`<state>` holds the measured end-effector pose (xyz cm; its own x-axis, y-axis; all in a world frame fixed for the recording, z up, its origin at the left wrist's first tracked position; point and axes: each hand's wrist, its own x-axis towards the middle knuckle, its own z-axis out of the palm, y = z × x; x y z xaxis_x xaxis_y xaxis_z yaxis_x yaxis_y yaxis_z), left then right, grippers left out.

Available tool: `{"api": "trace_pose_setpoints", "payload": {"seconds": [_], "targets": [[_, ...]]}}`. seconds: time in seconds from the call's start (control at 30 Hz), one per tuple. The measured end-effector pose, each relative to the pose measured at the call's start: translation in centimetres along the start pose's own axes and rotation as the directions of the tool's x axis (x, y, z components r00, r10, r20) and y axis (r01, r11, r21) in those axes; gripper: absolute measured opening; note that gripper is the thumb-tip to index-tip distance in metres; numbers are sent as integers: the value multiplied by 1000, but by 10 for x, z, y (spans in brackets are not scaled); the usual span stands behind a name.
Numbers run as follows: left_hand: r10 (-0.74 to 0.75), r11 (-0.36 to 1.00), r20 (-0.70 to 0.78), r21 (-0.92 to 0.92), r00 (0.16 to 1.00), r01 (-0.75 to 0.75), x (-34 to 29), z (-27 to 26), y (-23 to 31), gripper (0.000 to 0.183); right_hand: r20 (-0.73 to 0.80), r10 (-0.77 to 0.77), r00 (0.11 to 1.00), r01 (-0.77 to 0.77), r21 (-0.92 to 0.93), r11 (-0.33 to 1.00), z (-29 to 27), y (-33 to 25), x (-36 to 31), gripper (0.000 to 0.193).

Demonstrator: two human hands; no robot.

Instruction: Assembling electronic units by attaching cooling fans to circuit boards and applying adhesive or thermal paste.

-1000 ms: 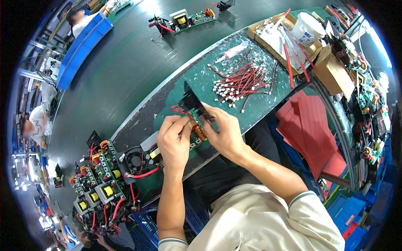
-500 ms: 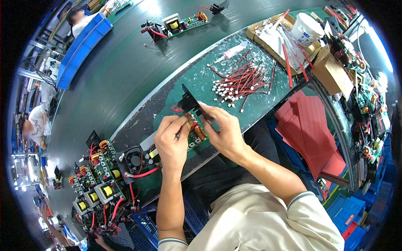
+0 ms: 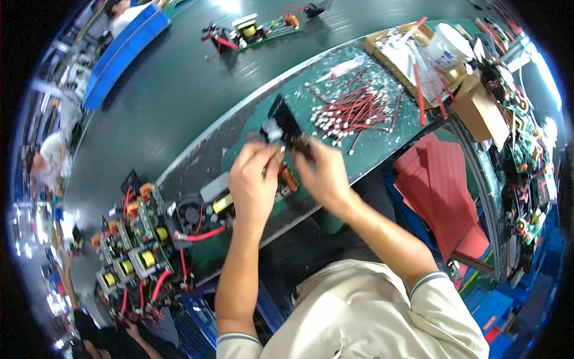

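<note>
A circuit board with a copper coil (image 3: 289,179) lies in front of me at the table's near edge, partly covered by my hands. At its left end are a black fan (image 3: 190,213) and a thick red cable (image 3: 206,234). My right hand (image 3: 327,178) grips a black end panel (image 3: 289,119) at its lower part, tilted above the board's right end. A pale, blurred part shows on the panel's left side. Beside it, my left hand (image 3: 252,182) is closed in a pinch just above the board; what lies between its fingertips is too small and blurred to name.
A pile of red wires with white connectors (image 3: 353,113) and a tube (image 3: 342,69) lie beyond my right hand. Similar boards (image 3: 134,257) crowd the left. Another board (image 3: 257,33) sits on the far green surface. A white bucket (image 3: 447,46) and red sheets (image 3: 436,191) are at right.
The black panel has risen and turned, showing the pale part on its side. Both hands have shifted slightly, still close together. The whole view has moved a little.
</note>
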<state>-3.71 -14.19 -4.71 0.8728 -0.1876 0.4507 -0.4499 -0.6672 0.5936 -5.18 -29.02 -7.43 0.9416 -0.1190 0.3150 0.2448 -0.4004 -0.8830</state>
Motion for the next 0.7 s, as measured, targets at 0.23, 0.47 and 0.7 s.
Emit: {"api": "trace_pose_setpoints", "payload": {"seconds": [0.23, 0.47, 0.7], "targets": [[-126, 953, 178, 294, 976, 70, -42, -61, -9, 74, 320, 230, 919, -184, -167, 969, -31, -1, -4, 23], [-47, 895, 194, 444, 980, -45, -53, -49, -9, 75, 457, -224, 861, 320, -143, 937, -19, 3, -5, 63], [-121, 841, 141, 540, 983, 26, -58, -50, -8, 70, 409, 244, 879, -224, -98, 970, -92, -6, -25, 25]]}}
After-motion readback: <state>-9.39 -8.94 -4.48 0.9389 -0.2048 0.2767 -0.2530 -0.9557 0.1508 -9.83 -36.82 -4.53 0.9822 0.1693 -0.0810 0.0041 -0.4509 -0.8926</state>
